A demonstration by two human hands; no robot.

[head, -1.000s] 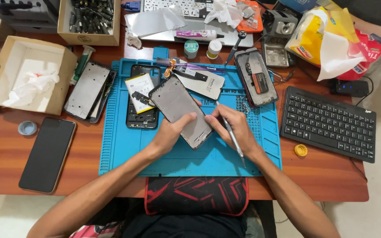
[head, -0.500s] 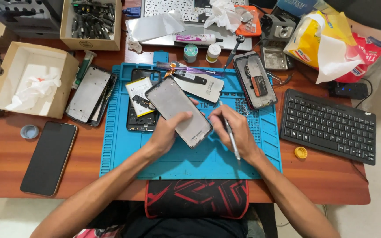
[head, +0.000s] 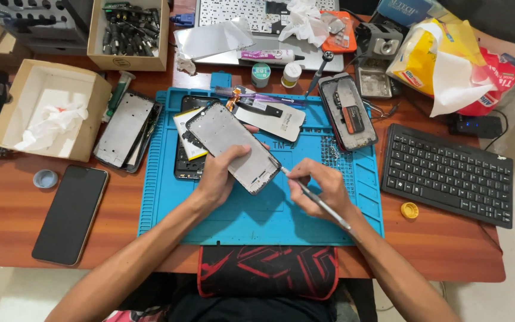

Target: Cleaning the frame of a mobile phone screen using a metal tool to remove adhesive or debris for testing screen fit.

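**Phone frame held at an angle, tool tip at its lower corner**

Left hand (head: 219, 176) gripped the grey phone frame (head: 233, 146) from beneath, thumb curled over the near long edge, fingers closed around it. Frame was lifted off the blue work mat (head: 251, 217) and tilted, inner face up, far end pointing toward the upper left. It hung over the mat's middle, partly above a black opened phone (head: 187, 164) that lay flat on the mat.

Right hand (head: 323, 188) held a thin metal tool (head: 314, 200) pen-style, fingers pinched shut on the shaft. Tool tip sat at the frame's lower right corner; whether it was touching or just beside the edge could not be told.

Around the work: 1 white back panel (head: 272, 119) further up the mat, 1 second opened phone (head: 348, 113) at the mat's upper right, 1 stack of frames (head: 125, 130) just off its left edge, 1 intact dark phone (head: 70, 214) on the wooden desk (head: 7, 203), black keyboard (head: 448, 176) well to the right.

Judgement: the step in hand looked like cleaning or prying along the frame's corner seam. The next move would call for a steady left-hand hold while the tip worked along the edge with light pressure, kept shallow so it did not slip toward the thumb.
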